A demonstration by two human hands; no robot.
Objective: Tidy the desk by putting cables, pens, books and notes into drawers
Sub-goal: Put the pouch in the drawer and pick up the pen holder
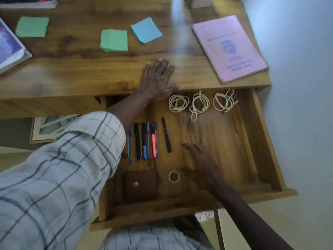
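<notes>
Drawer (266,141) of the wooden desk (72,73) stood pulled out toward the person. Three coiled white cables (199,105) lay side by side along its far edge, apart from one another. A row of pens (144,141) lay parallel on the left part of the drawer floor, with one black pen (166,135) just to the right of the row. A brown snap pouch (139,184) and a clear tape roll (174,176) lay near the front wall, apart from each other.

The left hand (156,78) rested palm down on the front edge of the desk top, fingers straight and together, holding nothing. The right hand (201,165) was over the drawer floor to the right of the pens, fingers extended and spread, holding nothing; blur prevented confirming contact with the floor.

On the desk top lay two green note pads (113,40), one blue note pad (146,30), a pink notebook (229,47) at the right and a book (9,49) at the left edge.
</notes>
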